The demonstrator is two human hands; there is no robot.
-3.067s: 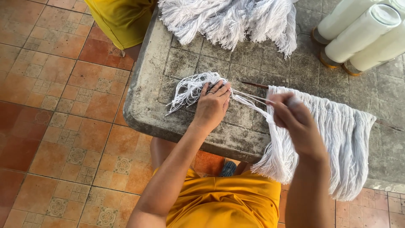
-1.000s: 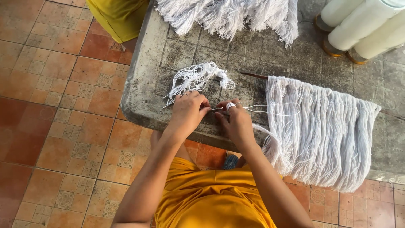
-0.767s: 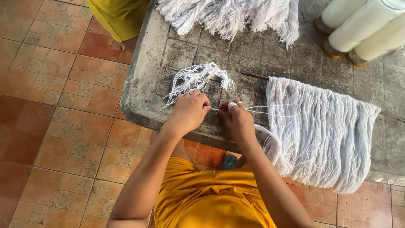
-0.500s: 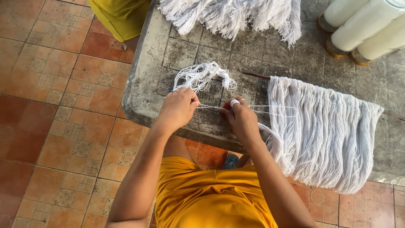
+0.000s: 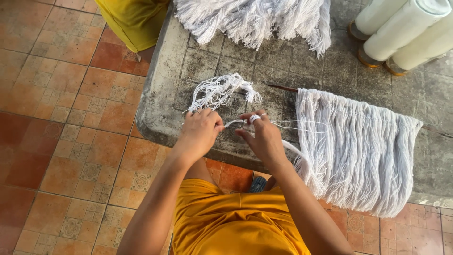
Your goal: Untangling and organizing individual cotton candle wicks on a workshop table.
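Left hand (image 5: 200, 132): we pinch white strings (image 5: 234, 123) | right hand (image 5: 262, 137): we grip the same strings, wound round a finger | strings: over bench (image 5: 160, 85) edge, between loose bundle (image 5: 219, 89) and hanging fringe (image 5: 354, 146)

A home-style craft workshop: a worn stone counter (image 5: 292, 66) on patterned terracotta floor tiles (image 5: 71, 118), white yarn bundles (image 5: 255, 19) beyond the fingers (image 5: 214, 123), big thread spools (image 5: 406, 33) far right.
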